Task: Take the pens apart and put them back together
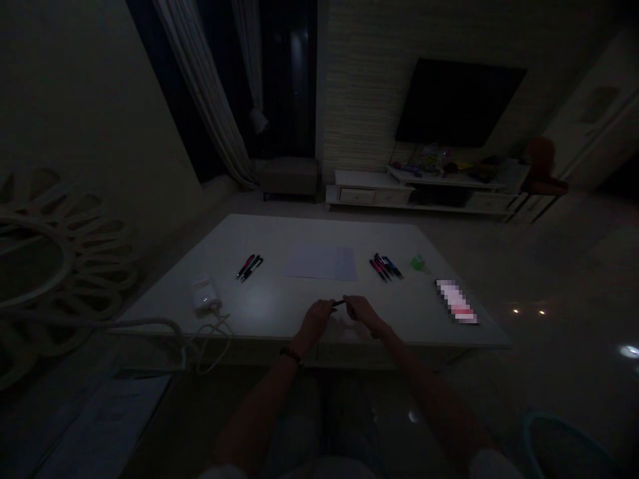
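Dark pen (339, 303) pinched by left hand (318, 317) and right hand (361, 311)
Honestly best kept in line, lightly squeezed, so the paper (319, 263) beyond the grip isn't bumped.

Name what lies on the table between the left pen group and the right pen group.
White paper lies between the left pen group and the right pen group, as the head view shows.
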`<state>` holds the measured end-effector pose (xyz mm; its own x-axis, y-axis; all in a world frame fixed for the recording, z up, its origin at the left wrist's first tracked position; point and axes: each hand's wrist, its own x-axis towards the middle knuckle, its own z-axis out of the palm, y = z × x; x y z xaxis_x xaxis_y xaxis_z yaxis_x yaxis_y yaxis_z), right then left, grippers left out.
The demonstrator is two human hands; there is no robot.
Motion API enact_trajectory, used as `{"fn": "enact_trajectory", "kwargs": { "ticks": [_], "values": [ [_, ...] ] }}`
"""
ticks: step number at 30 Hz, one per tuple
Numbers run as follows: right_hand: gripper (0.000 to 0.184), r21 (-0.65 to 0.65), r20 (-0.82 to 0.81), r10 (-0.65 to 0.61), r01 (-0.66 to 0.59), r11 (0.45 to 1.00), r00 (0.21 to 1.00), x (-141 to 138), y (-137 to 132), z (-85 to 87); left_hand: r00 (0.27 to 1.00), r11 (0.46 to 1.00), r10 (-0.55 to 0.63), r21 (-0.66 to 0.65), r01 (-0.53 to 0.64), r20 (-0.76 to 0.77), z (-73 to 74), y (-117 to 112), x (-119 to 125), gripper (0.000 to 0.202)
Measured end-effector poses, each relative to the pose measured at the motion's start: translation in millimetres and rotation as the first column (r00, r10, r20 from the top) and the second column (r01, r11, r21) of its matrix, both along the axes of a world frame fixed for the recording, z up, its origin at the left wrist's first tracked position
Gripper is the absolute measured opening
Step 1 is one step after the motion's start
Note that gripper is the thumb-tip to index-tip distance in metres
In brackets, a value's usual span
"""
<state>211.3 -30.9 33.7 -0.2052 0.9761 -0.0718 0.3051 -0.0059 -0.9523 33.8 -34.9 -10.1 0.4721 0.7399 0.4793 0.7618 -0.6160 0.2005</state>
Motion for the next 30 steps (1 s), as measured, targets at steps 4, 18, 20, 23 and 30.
{"fn": "enact_trajectory", "kwargs": {
  "ticks": [4, 18, 20, 23, 30],
  "values": [
    [0.05, -0.038, 0.034, 0.012, -0.011, 0.999, 0.999, 2.1, 1.3, 0.0, 1.0, 1.0, 0.013, -0.009, -0.013, 0.018, -0.4, -0.6, 0.3, 0.018],
    [0.046, 0.109, 0.199, 0.069, -0.092, 0.99, 0.978, 1.7, 1.1, 1.8, 0.998, 0.998, 0.053, -0.023, -0.054, -0.023, 1.3, -2.0, 0.8, 0.015],
    [0.05, 0.091, 0.199, 0.065, -0.085, 0.992, 0.978, 3.0, -0.1, 1.7, 0.999, 0.999, 0.033, -0.017, -0.033, -0.019, 0.4, -1.3, 0.9, 0.016],
    [0.051, 0.094, 0.209, 0.034, -0.055, 0.994, 0.977, 3.6, -0.6, 0.7, 1.0, 1.0, 0.017, -0.021, -0.017, -0.022, 0.2, -1.6, 0.9, 0.015],
    [0.048, 0.183, 0.32, -0.03, -0.031, 0.983, 0.947, 1.5, -1.3, 9.5, 0.999, 0.999, -0.035, -0.028, 0.034, -0.042, 0.5, -3.6, 1.3, 0.013]
  ]
}}
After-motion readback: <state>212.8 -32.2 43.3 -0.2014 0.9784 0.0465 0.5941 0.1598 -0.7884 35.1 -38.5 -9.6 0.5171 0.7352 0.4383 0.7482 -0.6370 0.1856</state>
